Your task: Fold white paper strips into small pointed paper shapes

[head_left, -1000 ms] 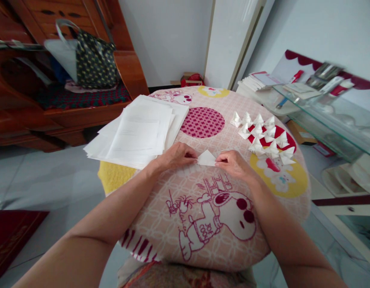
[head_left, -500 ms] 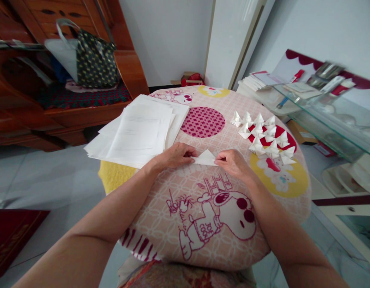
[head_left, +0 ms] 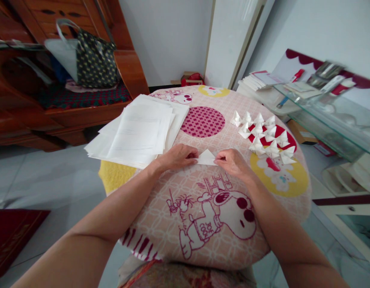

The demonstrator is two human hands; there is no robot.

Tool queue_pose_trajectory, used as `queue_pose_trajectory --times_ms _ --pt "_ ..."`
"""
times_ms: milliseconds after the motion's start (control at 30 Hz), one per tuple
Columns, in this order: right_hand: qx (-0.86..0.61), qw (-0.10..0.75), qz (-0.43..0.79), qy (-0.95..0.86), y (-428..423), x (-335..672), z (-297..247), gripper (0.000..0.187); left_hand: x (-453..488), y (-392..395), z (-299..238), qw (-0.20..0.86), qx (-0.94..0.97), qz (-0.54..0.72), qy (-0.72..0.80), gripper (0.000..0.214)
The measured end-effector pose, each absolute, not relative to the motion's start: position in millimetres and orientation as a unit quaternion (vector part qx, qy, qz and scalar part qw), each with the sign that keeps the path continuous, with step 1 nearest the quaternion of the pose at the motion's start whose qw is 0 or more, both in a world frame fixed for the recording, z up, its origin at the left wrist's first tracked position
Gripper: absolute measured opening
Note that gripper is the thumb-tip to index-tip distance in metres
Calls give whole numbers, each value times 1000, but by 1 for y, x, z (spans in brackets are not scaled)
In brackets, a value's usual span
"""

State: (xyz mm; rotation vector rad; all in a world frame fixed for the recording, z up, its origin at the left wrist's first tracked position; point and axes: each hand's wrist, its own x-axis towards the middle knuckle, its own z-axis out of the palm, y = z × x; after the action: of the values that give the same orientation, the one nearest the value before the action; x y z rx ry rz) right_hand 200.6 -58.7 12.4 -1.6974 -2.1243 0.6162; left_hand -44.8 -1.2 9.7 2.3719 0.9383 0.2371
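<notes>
A small folded piece of white paper (head_left: 207, 158) lies at the middle of the round table, its peak pointing away from me. My left hand (head_left: 181, 155) pinches its left end between thumb and fingers. At the right end, my right hand (head_left: 232, 161) grips the paper the same way. To the right stand several folded paper boats (head_left: 272, 149), set out in rows. A stack of printed white sheets (head_left: 137, 130) spreads over the table's left side, just beyond my left forearm.
A pink patterned cloth (head_left: 161, 208) covers the table. On the right, a glass shelf (head_left: 332, 116) with pens and metal cups stands close to the table edge. A wooden bench (head_left: 91, 114) holding a dark patterned bag (head_left: 96, 60) is at the far left.
My left hand has shifted slightly to the right along the folded paper, covering more of its left end. My right hand and the other things stay in place.
</notes>
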Motion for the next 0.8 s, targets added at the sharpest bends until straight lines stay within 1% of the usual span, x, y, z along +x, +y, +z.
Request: queue_pose_trajectory --times_ms 200,333,800 --pt "-609 187 219 -739 -58 200 11 15 -35 -5 5 269 863 110 413 21" --pt "-624 187 230 -723 -58 199 11 14 -32 -3 1 265 849 116 442 21" --pt "-637 190 228 -711 -56 198 9 14 -29 -3 -1 238 843 116 468 15"
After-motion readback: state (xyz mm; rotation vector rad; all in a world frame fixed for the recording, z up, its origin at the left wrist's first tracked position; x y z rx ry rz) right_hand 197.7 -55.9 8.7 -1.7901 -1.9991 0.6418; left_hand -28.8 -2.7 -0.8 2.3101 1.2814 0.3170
